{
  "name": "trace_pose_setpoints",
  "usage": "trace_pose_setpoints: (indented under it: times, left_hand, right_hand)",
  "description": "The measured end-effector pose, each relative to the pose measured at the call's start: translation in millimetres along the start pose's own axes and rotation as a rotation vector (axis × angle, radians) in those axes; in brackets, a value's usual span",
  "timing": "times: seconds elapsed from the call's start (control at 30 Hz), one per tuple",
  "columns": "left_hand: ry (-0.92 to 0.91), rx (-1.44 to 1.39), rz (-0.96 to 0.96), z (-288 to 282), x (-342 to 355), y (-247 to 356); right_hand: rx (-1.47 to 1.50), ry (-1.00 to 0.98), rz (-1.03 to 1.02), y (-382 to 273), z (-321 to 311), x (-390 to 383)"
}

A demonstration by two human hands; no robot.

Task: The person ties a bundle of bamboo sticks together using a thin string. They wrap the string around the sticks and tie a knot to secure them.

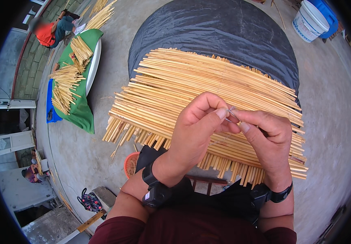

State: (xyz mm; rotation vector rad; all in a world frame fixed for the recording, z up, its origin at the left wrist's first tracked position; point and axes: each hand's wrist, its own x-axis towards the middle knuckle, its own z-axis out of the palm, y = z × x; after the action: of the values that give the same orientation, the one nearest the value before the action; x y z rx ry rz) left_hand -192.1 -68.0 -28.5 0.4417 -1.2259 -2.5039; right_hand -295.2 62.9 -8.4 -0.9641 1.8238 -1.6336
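In front of me, over a wide layer of straw-coloured reed stalks (159,103), my left hand (198,130) and my right hand (269,136) meet with their fingers closed. Thumbs and forefingers pinch a thin, pale grey string (231,110), which makes a small loop between the fingertips. Its finer detail is too small to tell. The stalks lie side by side, roughly left to right, and thin rows of binding seem to cross them. More stalks (232,167) stick out beneath the near edge, pointing toward me. My hands hide part of the layer.
Under the stalks lies a black sheet (212,28) over a round surface. To the left, a green cloth (80,116) bears reed bundles (68,83). A red basket (131,164) stands near my left arm, a white bucket (310,21) far right. Another person (51,32) sits far left.
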Motion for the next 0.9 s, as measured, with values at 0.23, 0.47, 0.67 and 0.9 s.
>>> trace_pose_setpoints:
  times: [0.23, 0.47, 0.67, 0.9]
  left_hand:
    - [-0.01, -0.033, -0.008, -0.8, 0.2, -0.2]
    - [-0.011, -0.058, -0.016, -0.5, -0.1, -0.6]
    - [-0.011, -0.032, -0.024, -0.7, -0.1, 1.5]
    - [-0.033, -0.058, -0.051, -3.0, 1.2, 2.0]
  right_hand:
    - [0.021, -0.003, 0.004, 0.4, -0.3, 0.0]
    - [0.012, 0.015, -0.051, 4.2, 0.0, 1.2]
    - [-0.001, 0.014, -0.033, 2.1, -1.0, 0.3]
    - [0.024, 0.011, -0.013, 2.8, -0.5, 1.5]
